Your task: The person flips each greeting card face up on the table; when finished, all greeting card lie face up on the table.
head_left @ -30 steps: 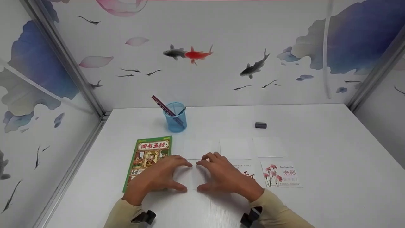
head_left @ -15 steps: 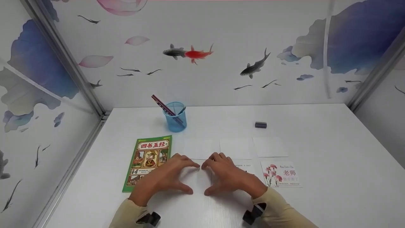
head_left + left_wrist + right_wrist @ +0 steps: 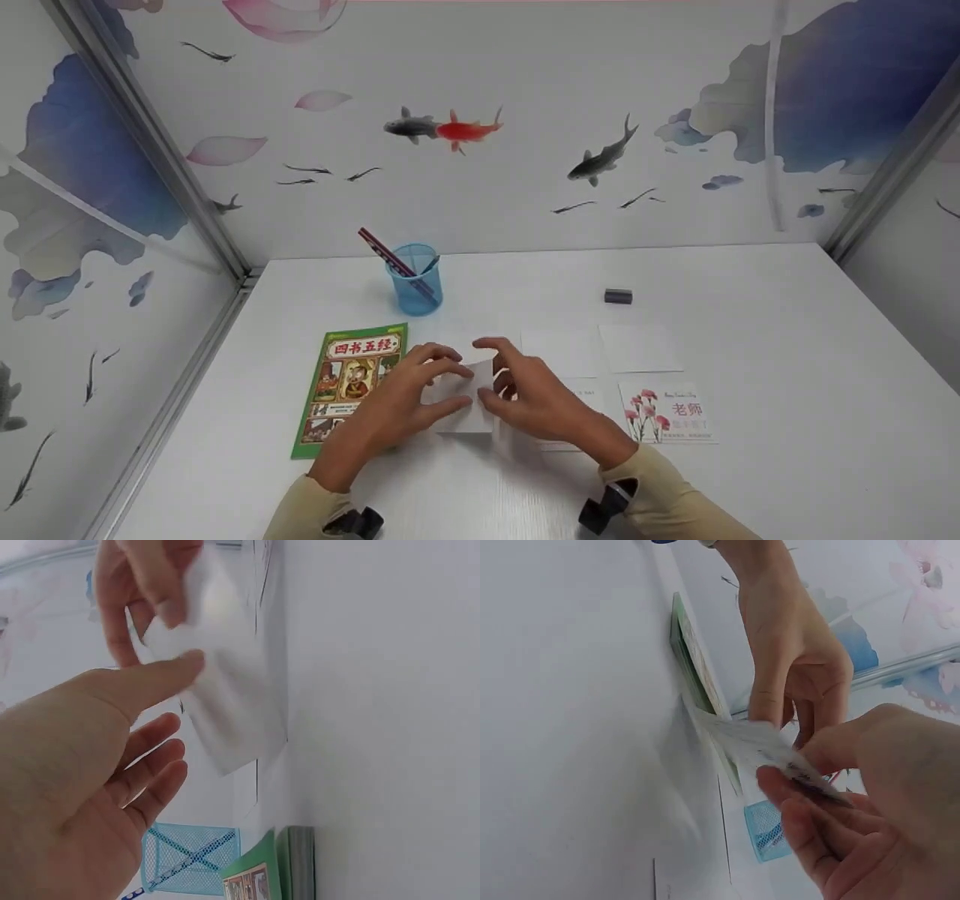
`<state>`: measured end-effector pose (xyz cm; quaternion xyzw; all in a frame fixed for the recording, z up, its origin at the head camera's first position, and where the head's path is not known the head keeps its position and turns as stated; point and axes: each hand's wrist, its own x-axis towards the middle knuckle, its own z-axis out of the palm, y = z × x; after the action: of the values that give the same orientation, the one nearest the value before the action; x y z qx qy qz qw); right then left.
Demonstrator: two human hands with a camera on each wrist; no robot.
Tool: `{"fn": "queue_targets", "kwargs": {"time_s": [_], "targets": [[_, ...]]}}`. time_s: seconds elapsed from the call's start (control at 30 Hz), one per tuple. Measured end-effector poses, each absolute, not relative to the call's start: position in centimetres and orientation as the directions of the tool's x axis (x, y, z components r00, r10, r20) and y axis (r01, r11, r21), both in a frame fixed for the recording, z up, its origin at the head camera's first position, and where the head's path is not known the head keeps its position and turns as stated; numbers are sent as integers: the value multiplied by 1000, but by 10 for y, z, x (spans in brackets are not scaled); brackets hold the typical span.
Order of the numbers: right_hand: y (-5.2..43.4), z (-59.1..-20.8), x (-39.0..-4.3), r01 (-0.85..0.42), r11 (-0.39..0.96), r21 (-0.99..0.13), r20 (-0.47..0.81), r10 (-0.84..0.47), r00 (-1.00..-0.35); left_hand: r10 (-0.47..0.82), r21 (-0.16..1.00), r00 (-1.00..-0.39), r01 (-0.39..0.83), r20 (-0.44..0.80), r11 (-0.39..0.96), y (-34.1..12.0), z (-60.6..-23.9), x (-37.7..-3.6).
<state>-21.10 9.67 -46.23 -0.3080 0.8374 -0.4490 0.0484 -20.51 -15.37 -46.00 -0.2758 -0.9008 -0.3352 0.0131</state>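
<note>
A small white card (image 3: 454, 386) stands tilted off the table between the two hands. My right hand (image 3: 536, 394) pinches its right side, the thumb on one face and fingers behind. In the right wrist view dark print shows on the card (image 3: 769, 746) near the right fingers. My left hand (image 3: 405, 390) is at the card's left part. In the left wrist view its thumb lies over the card (image 3: 232, 697), while several other fingers are loosely spread beside it. A printed card (image 3: 577, 394) lies partly hidden behind my right hand.
To the left lies a green-edged book (image 3: 360, 356). A blue mesh pen cup (image 3: 416, 292) with pencils stands behind it. Blank white cards (image 3: 641, 349) lie behind a flower-printed card (image 3: 667, 412). Further back is a dark eraser-like block (image 3: 619, 297).
Both hands were over the table with fingertips close together. The white card has come up tilted between them, pinched by the right hand. The right fingers have moved farther back.
</note>
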Motion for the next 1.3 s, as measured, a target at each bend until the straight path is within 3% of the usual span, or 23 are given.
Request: {"fn": "queue_targets", "kwargs": {"time_s": [0.1, 0.23, 0.47, 0.6, 0.77, 0.93, 1.1, 1.3], "targets": [[94, -458, -210, -457, 311, -833, 272, -488, -829, 441, 681, -874, 450, 203, 578, -150, -456, -204], [91, -456, -207, -484, 282, -828, 321, -468, -823, 423, 793, -895, 357, 139, 494, -146, -450, -200], [94, -454, -206, -562, 327, -760, 330, -551, -766, 433, 858, -893, 317, 126, 404, -145, -448, -197], [98, -454, -209, -586, 392, -709, 373, -496, -784, 449, 895, -885, 296, 125, 333, -149, -452, -200], [102, -458, -213, -542, 464, -701, 330, -463, -823, 458, 922, -880, 273, 124, 274, -152, -456, -205], [102, -461, -213, -515, 507, -691, 240, -511, -825, 407, 895, -909, 256, 93, 367, -152, -458, -205], [103, -466, -209, -537, 596, -597, 94, -613, -784, 418, 842, -907, 265, 52, 469, -155, -463, -205], [101, -472, -206, -609, 651, -453, 109, -637, -763, 461, 743, -885, 349, 61, 571, -155, -466, -204]]}}
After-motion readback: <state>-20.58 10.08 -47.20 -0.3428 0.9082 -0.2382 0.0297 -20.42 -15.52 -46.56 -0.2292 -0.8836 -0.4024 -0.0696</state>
